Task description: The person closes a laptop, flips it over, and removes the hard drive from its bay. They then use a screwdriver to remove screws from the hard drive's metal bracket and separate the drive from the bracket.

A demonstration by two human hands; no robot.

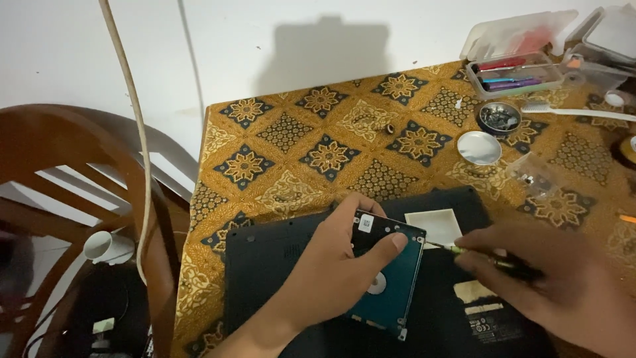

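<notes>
A black laptop [278,272] lies upside down on a table with a gold and blue patterned cloth [298,146]. My left hand [331,265] rests on a hard drive [391,292] with a teal circuit board, its fingers gripping the drive's far edge over the laptop's base. My right hand [563,278] holds a small screwdriver [464,252] whose tip points at the drive's right edge, beside an open white-lined bay [434,225].
At the back right stand a clear plastic tool case [513,73] with coloured drivers, a round tin of screws [499,117], its silver lid [479,147] and a white toothbrush [570,111]. A wooden chair [99,199] and a hanging cable [132,132] are left of the table.
</notes>
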